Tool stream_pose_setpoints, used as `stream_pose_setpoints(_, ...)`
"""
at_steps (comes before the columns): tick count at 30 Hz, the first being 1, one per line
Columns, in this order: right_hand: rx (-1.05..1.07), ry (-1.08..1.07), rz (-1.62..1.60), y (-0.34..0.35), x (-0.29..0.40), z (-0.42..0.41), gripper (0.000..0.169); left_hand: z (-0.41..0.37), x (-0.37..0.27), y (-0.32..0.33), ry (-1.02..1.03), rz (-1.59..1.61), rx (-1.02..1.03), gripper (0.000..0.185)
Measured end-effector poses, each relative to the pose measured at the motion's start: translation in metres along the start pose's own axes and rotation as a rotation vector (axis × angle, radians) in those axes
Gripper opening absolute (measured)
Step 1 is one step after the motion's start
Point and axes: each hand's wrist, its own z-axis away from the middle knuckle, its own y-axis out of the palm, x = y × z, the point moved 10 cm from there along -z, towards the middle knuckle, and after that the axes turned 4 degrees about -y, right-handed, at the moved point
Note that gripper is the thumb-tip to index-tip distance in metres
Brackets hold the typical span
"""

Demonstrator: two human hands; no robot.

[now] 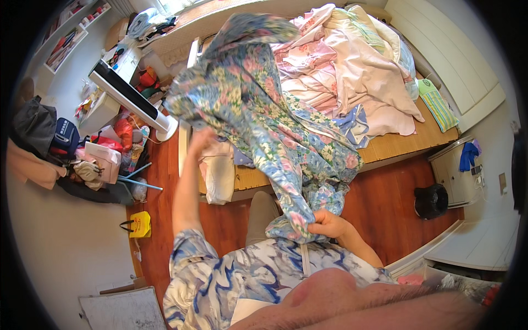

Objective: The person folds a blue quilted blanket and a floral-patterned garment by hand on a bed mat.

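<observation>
A large blue, pink and cream floral cloth (284,136) hangs in front of me, draped over the bed's near edge. Its upper part is raised and blurred. My right hand (330,224) grips a bunched edge of it close to my waist. My left hand (201,140) is lifted at the cloth's left side; blur and the fabric hide its fingers, so I cannot tell whether it holds anything. Behind the cloth lies a rumpled heap of pale pink bedding (359,78). A blue-and-white patterned cloth (355,126) pokes out beside it.
The bed (396,146) has a woven tan mat and a striped pillow (439,106). A white tower fan (132,97) leans left of it. Bags and a backpack (65,134) crowd the left wall. A black bin (431,201) stands on the wooden floor at right, near a white cabinet (451,181).
</observation>
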Motion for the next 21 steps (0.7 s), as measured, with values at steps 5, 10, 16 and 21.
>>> stream_pose_setpoints(5, -0.002, 0.017, 0.072, 0.014, 0.002, -0.016, 0.023, 0.155, 0.119, 0.125, -0.396, 0.153, 0.194, 0.050)
stream_pose_setpoints(10, 0.018, 0.101, 0.141, 0.044, -0.011, -0.045, 0.024, 0.272, 0.078, 0.194, -0.281, 0.606, 0.676, 0.080)
stream_pose_setpoints(16, -0.099, 0.108, 0.064, 0.060, -0.037, -0.063, 0.022, 0.334, 0.040, 0.202, 0.004, 0.335, 0.620, 0.072)
stream_pose_setpoints(21, -0.087, 0.103, 0.028, 0.070, -0.037, -0.057, 0.024, 0.351, 0.046, 0.206, 0.061, 0.423, 0.535, 0.051)
